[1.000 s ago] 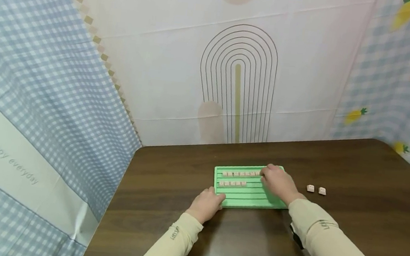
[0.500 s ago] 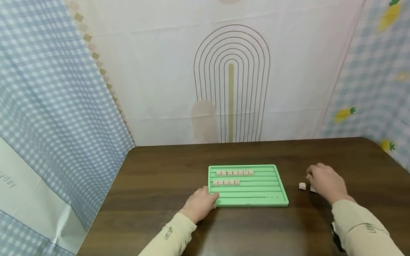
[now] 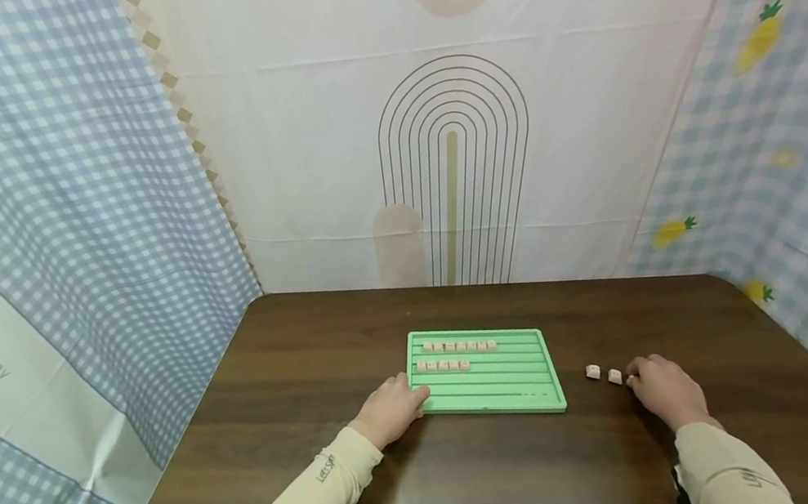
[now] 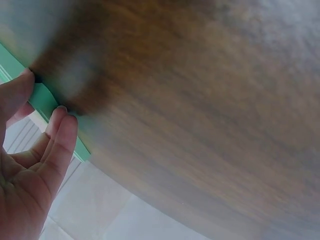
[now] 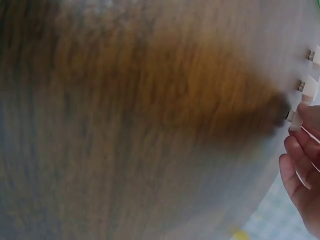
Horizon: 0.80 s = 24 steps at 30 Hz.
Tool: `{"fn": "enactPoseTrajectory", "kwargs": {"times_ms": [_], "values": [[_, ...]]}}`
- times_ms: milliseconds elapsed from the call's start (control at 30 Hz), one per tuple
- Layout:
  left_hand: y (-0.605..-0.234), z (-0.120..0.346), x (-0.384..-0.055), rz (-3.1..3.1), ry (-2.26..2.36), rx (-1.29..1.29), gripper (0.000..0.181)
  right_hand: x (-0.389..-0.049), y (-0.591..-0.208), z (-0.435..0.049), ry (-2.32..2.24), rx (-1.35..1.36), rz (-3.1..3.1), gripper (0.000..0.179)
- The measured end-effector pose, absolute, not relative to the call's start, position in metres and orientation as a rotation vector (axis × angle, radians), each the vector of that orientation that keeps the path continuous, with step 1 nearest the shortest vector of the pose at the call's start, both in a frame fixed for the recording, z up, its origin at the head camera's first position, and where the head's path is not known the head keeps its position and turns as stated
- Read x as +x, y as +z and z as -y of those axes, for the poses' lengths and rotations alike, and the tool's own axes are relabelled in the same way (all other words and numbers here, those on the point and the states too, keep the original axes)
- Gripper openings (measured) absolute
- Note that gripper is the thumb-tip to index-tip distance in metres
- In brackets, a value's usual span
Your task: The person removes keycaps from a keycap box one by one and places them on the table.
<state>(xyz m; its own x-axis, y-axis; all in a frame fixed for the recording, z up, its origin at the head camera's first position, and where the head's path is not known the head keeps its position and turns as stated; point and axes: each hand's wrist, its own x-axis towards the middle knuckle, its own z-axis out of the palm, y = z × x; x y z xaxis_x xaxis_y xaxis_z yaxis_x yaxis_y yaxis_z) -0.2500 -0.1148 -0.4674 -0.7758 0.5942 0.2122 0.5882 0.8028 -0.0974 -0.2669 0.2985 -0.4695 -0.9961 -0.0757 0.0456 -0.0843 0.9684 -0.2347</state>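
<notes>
A light green tray (image 3: 501, 381) with raised grooves lies on the brown table. Two rows of small white keycaps stand in it, an upper row (image 3: 461, 346) and a lower row (image 3: 443, 365). My left hand (image 3: 389, 408) grips the tray's front left corner, thumb on top, fingers at its edge in the left wrist view. Right of the tray, my right hand (image 3: 670, 391) pinches a white keycap (image 5: 295, 121) between thumb and index finger, close over the table. Beside it two loose keycaps sit in line, one nearer (image 3: 615, 377) and one farther left (image 3: 593, 372).
The dark wooden table (image 3: 528, 479) reaches back to a white patterned cloth (image 3: 311, 152). Blue checked cloth hangs at the left (image 3: 120, 214) and right. The table's left edge slants beyond my left sleeve (image 3: 329, 474).
My right hand has left the tray's upper row and moved right across the table, now beside the two loose keycaps. The left hand stays at the tray corner. The head view has shifted slightly.
</notes>
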Motion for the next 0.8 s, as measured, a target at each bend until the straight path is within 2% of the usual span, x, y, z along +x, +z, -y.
{"fn": "enactPoseTrajectory", "kwargs": {"times_ms": [600,800], "values": [[-0.466,0.115,-0.252,2.801,0.06,-0.917,0.018,-0.269,-0.457,-0.296,0.397,0.154,3.076,0.026],[-0.469,0.115,-0.252,2.805,0.037,-0.921,0.017,-0.273,-0.449,-0.277,0.443,0.19,2.968,0.027]]}}
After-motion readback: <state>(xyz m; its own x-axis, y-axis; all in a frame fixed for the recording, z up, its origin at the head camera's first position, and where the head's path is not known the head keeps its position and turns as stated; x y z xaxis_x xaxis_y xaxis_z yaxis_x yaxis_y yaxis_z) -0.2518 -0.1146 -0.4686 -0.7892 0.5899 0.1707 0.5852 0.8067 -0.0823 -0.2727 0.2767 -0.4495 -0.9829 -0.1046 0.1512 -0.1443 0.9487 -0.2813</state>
